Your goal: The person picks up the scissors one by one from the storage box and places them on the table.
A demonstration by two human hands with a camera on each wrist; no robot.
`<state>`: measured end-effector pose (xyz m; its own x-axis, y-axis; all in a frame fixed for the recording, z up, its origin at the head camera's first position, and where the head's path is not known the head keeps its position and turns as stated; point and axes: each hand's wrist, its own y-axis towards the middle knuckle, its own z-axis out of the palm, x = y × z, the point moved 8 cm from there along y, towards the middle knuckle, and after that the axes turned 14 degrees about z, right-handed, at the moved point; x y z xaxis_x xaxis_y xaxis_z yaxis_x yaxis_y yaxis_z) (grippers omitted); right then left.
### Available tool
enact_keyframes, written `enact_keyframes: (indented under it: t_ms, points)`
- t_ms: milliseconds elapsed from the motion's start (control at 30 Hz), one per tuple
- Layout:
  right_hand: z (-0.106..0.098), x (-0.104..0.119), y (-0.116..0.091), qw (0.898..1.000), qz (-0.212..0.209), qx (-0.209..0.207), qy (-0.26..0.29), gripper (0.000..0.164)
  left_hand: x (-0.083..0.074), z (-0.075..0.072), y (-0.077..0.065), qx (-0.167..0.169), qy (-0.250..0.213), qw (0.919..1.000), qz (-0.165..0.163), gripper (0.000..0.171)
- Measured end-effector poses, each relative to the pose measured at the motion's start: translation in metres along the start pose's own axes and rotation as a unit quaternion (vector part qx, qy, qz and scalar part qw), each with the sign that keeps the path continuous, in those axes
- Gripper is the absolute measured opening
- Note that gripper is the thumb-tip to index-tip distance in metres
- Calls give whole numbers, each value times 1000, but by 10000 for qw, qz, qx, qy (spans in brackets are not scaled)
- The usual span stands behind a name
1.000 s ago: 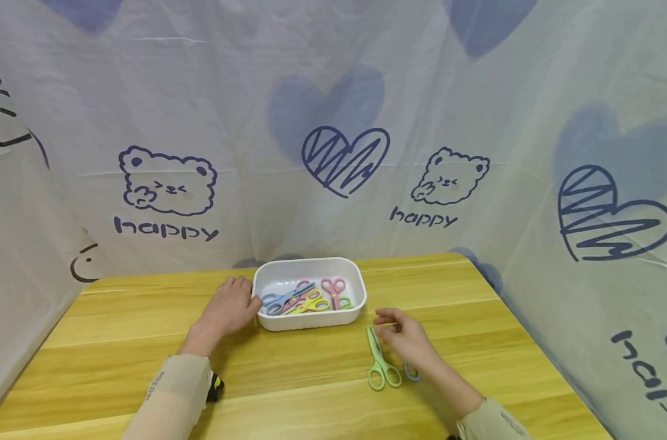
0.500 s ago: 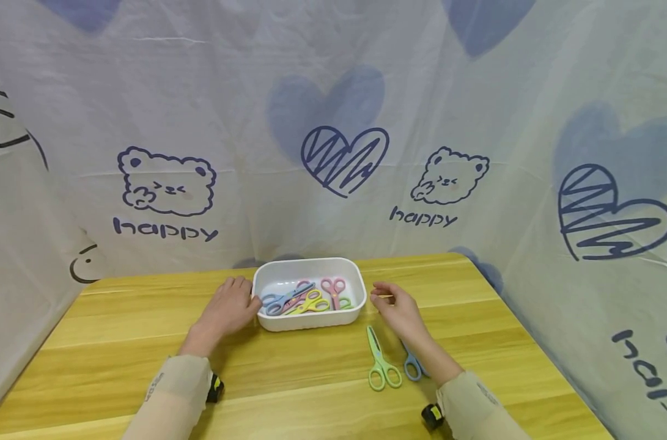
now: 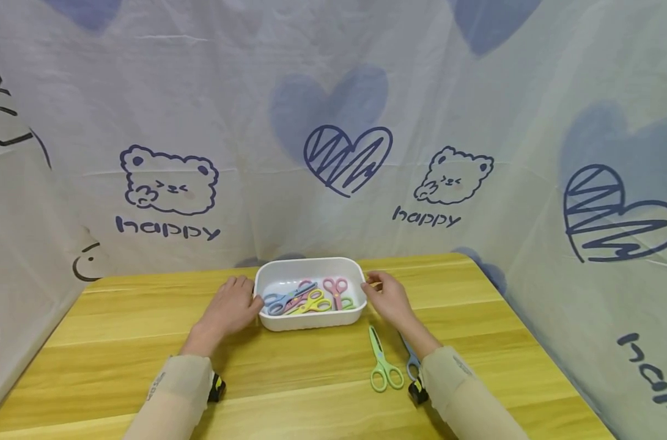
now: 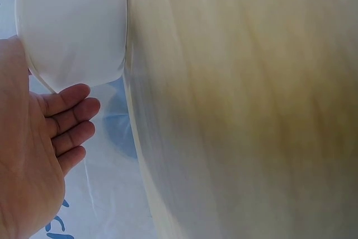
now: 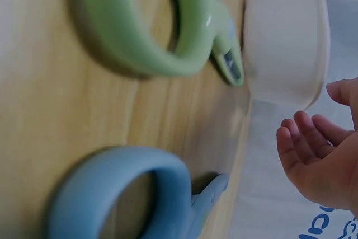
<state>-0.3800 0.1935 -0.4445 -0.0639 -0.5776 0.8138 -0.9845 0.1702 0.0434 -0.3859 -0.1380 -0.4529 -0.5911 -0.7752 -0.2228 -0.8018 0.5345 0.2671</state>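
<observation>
A white plastic bin (image 3: 311,321) stands near the table's back edge. Inside lie blue scissors (image 3: 277,306), yellow scissors (image 3: 314,304), pink scissors (image 3: 334,291) and partly hidden green ones. My left hand (image 3: 230,310) holds the bin's left end, thumb at the rim and fingers along the outside wall (image 4: 72,32). My right hand (image 3: 390,300) is at the right end, thumb close to the rim, fingers loosely bent beside the wall in the right wrist view. Green scissors (image 3: 381,359) and blue scissors (image 3: 412,362) lie on the table below my right hand, the blue partly covered by the wrist.
The wooden table (image 3: 289,379) has a pale cloth (image 3: 245,122) with bear and heart drawings hanging behind it and at both sides. A dark strap piece (image 3: 216,387) sits at my left wrist, another (image 3: 418,392) at my right.
My right hand has moved up and left, from above the loose blue scissors to the bin's right end. My left hand, the bin and the scissors have stayed in place.
</observation>
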Motion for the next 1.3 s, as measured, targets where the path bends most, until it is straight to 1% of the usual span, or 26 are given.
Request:
enact_keyframes:
  t_ms: [200, 333, 433, 500, 600, 700, 833, 1067, 1300]
  points:
    - [7, -2, 11, 9982, -265, 88, -528, 34, -1, -1, 0, -11, -22, 10000, 8, 40]
    - [8, -3, 14, 9975, -340, 135, -597, 33, 0, -1, 0, -42, -24, 10000, -6, 41]
    - [7, -1, 15, 9981, -353, 143, -484, 33, 0, -1, 0, -77, -33, 10000, -18, 42]
    - [7, 0, 15, 9990, -300, 126, -296, 32, 0, -1, -1, -71, -37, 10000, -23, 42]
    - [5, 3, 16, 9998, -208, -16, -3, 31, 0, 0, -1, -22, -34, 10000, -32, 42]
    - [3, 10, 16, 9994, -174, -178, 253, 31, -1, 0, -1, 3, -52, 10000, -35, 43]
    - [3, 21, 16, 9989, -195, -233, 359, 32, -1, -1, -1, -2, -57, 10000, -38, 42]
    - [17, 34, 15, 9997, -107, 95, 209, 33, -1, -1, 0, -27, -33, 10000, -4, 41]
    - [36, 42, 14, 9988, -180, 435, 95, 36, -1, 0, 0, -39, -30, 10000, -16, 39]
